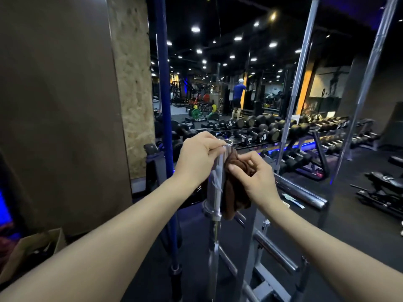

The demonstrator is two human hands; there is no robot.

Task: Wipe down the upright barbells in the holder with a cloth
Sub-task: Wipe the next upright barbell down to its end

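Center frame, left hand (197, 158) is gripping the top of the upright barbell (216, 184) while right hand (254, 177) fingers are pinching the brown cloth (234, 188) against its sleeve.

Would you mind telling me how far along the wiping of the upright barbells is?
Nothing shows as finished; no bar can be judged clean from this view. In hand: the left hand grips the top of a chrome barbell sleeve while the right hand presses a brown cloth against it. Left: that bar's lower shaft, the blue barbell and the leaning chrome bars.
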